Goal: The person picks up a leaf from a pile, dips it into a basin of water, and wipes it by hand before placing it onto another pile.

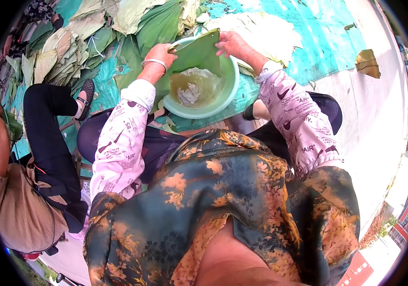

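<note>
A large green leaf (pixel 198 56) is stretched between my two hands over a pale green basin (pixel 235 88). At its left end, my left hand (pixel 161 56), with a bracelet on the wrist, pinches the leaf's edge. My right hand (pixel 233 44) has its fingers closed at the leaf's upper right edge. Below, the basin holds murky water (pixel 213 88) with a whitish patch in it, which I cannot make out as object or reflection. Part of the basin's far rim is hidden behind the leaf.
Piles of green and dried leaves (pixel 61 47) lie on a turquoise tarp (pixel 318 38) to the left and beyond the basin. A brown leaf piece (pixel 367 63) lies on pale ground at right. Another person (pixel 22 205) in a tan top sits at the left.
</note>
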Available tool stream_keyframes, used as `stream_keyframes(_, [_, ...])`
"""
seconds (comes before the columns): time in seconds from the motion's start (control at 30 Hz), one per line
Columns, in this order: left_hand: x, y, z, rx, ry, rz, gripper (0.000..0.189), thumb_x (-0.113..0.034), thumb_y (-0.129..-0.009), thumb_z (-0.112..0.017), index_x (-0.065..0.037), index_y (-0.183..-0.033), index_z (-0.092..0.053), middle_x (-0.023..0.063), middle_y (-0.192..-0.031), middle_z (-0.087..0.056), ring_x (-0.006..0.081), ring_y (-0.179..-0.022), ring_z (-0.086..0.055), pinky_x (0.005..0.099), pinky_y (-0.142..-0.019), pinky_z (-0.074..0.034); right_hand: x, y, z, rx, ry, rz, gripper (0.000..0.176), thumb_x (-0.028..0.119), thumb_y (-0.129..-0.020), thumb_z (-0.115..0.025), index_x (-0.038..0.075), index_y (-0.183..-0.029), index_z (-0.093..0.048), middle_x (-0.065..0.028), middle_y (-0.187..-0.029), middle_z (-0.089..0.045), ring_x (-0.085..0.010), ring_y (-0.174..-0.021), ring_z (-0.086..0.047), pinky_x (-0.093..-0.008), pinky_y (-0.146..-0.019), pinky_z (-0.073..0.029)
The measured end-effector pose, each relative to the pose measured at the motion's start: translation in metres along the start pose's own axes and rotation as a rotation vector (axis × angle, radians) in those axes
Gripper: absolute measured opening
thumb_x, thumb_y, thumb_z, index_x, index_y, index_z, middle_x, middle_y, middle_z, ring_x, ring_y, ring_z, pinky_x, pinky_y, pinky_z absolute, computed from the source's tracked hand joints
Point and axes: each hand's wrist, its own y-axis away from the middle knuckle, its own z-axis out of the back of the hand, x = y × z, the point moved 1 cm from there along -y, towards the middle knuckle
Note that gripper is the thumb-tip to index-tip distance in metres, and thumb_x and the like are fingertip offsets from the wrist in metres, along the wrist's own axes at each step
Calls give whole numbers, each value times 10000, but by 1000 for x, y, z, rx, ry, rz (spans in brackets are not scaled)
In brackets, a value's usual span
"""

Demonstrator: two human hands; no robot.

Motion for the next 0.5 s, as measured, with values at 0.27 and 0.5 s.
stream_keyframes(0.27, [-36, -49, 17, -111, 190, -106, 252, -122, -725, -678, -5, -930, -590, 25, -645, -561, 101, -467, -481, 262, -461, -403, 33, -33, 68, 65, 178, 31, 91, 72, -826, -534, 15, -898, -527, -76, -831, -601, -149, -699, -647, -254, -492, -533])
stream_keyframes(0.5, [-77, -106, 29, -194, 197, -102, 223, -151, -711, -683, -40, -892, -615, 124, -689, -610, 218, -630, -578, 327, -631, -457, 46, -76, 124, -237, 331, 235, 104, 52, -721, -576, 21, -795, -641, -106, -664, -620, -190, -602, -591, -343, -573, -466])
